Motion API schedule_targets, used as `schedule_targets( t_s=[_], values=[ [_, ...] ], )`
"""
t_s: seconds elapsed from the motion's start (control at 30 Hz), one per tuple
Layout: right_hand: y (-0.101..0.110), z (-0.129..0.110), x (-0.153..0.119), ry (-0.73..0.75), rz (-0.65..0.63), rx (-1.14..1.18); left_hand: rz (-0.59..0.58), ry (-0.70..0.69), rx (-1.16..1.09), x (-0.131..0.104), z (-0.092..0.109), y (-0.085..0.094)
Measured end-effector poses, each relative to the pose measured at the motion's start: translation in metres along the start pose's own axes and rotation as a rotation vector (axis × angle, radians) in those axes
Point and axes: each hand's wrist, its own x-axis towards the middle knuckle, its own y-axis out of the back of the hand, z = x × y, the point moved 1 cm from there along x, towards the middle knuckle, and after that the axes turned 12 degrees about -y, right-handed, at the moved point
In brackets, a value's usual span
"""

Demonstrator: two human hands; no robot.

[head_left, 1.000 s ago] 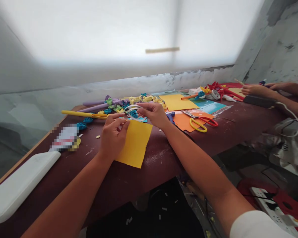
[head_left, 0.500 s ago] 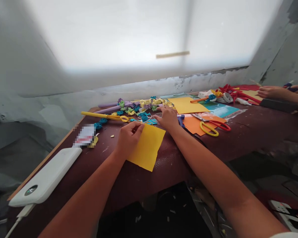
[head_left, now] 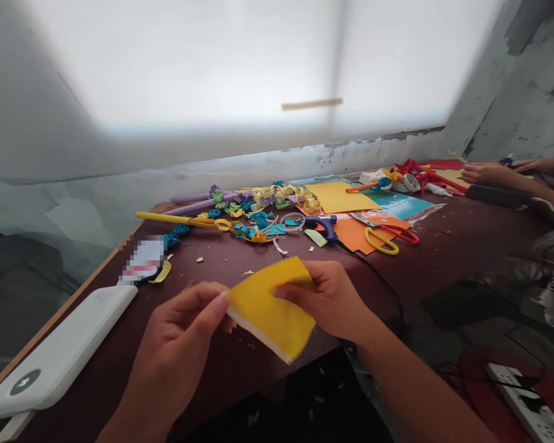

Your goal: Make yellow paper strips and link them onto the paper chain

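Observation:
A sheet of yellow paper (head_left: 267, 307) is held up between my two hands, above the near edge of the dark red table. My left hand (head_left: 179, 344) pinches its left corner between thumb and fingers. On the other side, my right hand (head_left: 329, 301) grips the paper with the thumb on its face and the fingers behind. A pale strip runs along the sheet's lower left edge. Beyond the hands lie a blue glue gun (head_left: 321, 226), a roll of clear tape (head_left: 292, 222) and scissors (head_left: 390, 239) with yellow and red handles.
A white power bank (head_left: 69, 351) lies along the left table edge. Paper chains and crumpled paper flowers (head_left: 261, 218) pile up at the back, near yellow sheets (head_left: 344, 197). At the far right, another person's hand (head_left: 486, 174) works. A power strip (head_left: 521, 394) sits low at the right.
My right hand has drawn back from the pile and now grips the yellow paper. The sheet has come closer and turned, still in my left hand. The view has shifted slightly right.

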Motion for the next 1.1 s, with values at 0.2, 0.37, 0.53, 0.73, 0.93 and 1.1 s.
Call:
schedule_targets(
  t_s=[0.2, 0.37, 0.53, 0.73, 0.93, 1.1],
  values=[
    [0.016, -0.021, -0.006, 0.383, 0.148, -0.643, -0.155, 0.149, 0.191, -0.018, -0.015, 0.02],
    [-0.02, -0.021, -0.025, 0.852, 0.479, -0.751, 0.284, 0.232, -0.226, -0.022, -0.014, -0.014],
    [-0.053, 0.006, -0.035, 0.849, 0.287, -0.638, 0.244, 0.288, -0.404, -0.032, -0.004, -0.033],
    [-0.048, 0.021, -0.033, 0.795, 0.258, -0.419, 0.152, 0.363, -0.399, -0.038, -0.006, -0.024],
    [-0.045, 0.017, -0.034, 0.78, 0.192, -0.413, 0.066, 0.34, -0.303, -0.034, -0.005, -0.019],
    [-0.041, 0.01, -0.036, 0.751, 0.109, -0.453, -0.034, 0.315, -0.17, -0.033, 0.0, -0.012]
  ],
)
